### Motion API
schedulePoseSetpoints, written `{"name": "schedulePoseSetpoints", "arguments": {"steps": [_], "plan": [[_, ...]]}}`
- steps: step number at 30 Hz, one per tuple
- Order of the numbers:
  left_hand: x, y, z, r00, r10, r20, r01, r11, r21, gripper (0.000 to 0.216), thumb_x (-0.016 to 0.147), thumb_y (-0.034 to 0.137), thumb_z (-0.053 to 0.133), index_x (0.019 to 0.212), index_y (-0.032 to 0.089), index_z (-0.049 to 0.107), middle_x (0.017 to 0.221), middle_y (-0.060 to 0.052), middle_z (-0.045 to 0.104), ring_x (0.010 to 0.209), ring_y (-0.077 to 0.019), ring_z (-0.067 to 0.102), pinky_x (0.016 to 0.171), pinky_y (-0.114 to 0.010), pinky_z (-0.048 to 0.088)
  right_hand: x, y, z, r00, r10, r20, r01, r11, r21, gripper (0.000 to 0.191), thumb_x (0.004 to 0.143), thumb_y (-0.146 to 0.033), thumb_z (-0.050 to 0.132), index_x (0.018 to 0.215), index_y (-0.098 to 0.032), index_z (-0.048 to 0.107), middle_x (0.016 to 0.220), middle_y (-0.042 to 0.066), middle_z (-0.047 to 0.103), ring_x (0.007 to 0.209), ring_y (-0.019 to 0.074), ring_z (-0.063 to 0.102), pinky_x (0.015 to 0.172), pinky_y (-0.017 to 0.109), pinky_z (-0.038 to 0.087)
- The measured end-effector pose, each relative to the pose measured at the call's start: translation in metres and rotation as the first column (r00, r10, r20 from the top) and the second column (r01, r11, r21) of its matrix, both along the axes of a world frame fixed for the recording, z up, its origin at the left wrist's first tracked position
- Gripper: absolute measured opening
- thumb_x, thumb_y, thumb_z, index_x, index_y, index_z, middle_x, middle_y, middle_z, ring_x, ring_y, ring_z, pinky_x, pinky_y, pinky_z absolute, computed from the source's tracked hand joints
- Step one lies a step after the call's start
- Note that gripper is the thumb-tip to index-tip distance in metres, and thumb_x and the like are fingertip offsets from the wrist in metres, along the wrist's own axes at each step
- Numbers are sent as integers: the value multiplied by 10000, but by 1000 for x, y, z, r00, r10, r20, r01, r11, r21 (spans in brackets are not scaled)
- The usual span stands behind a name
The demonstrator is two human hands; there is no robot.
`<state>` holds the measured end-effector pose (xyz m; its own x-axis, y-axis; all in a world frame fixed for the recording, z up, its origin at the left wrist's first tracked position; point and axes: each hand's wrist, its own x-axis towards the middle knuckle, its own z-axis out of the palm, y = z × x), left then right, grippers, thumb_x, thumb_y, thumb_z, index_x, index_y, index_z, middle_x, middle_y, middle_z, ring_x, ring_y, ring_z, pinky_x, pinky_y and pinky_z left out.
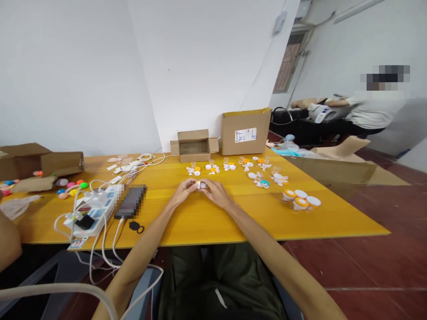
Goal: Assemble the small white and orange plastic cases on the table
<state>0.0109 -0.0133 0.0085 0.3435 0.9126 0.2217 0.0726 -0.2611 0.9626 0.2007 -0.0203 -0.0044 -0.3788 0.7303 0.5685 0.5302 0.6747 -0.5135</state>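
Observation:
Over the middle of the yellow table (207, 226), my two hands meet around one small clear jar (203, 185) with black-and-white pieces inside. My left hand (185, 190) has its fingers closed at the jar's left end, where some orange and white shows, perhaps a lid. The right hand (216, 192) is wrapped round the other end. Just beyond lie small groups of parts: white pieces (193, 169), an orange lid (198, 169) and clear little jars (211, 163). A teal ring-like lid (264, 183) lies among the groups to the right.
Several lidded jars (301, 202) stand together at the right. An open carton (194, 146) and a taped box (246, 133) are at the back. Leftward are a power strip (96, 211), a phone (130, 201), cables and colourful balls (71, 189). A person (375, 106) sits far right.

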Motion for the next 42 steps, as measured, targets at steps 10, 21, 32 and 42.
{"name": "schedulePoseSetpoints", "arguments": {"steps": [10, 21, 32, 42], "plan": [[-3, -3, 2, 1000, -19, 6, 19, 1000, -12, 374, 743, 471, 784, 958, 182, 683, 919, -43, 715, 851, -181, 637, 785, -284, 483, -2, -7, 11, 997, -43, 64, 48, 996, -75, 260, 871, -236, 646, 1128, -273, 647, 1047, 26, 751, 923, 218, 697, 784, 301, 517], [-5, 1, -3, 999, -22, 28, 23, 1000, -5, 404, 719, 466, 812, 979, 179, 698, 1012, -72, 736, 979, -213, 661, 897, -322, 497, -1, -7, 9, 998, -22, 54, 26, 998, -66, 217, 898, -281, 624, 1115, -268, 629, 961, 24, 752, 817, 213, 696, 712, 285, 501], [-1, -2, 3, 1000, -11, -17, 11, 1000, -15, 414, 729, 557, 767, 857, 167, 709, 798, -30, 717, 789, -183, 655, 780, -300, 517, 0, -6, 5, 995, -2, 100, 2, 1000, 3, 216, 936, -260, 584, 1147, -253, 629, 1062, 71, 741, 950, 226, 700, 805, 309, 524], [0, -1, 2, 1000, 5, -24, -5, 1000, -1, 416, 728, 572, 761, 832, 174, 698, 784, -25, 710, 792, -184, 648, 774, -297, 510, -3, -6, 3, 992, -36, 119, 26, 996, 86, 167, 920, -233, 591, 1080, -259, 627, 1040, 69, 721, 981, 235, 669, 836, 335, 513]]}}
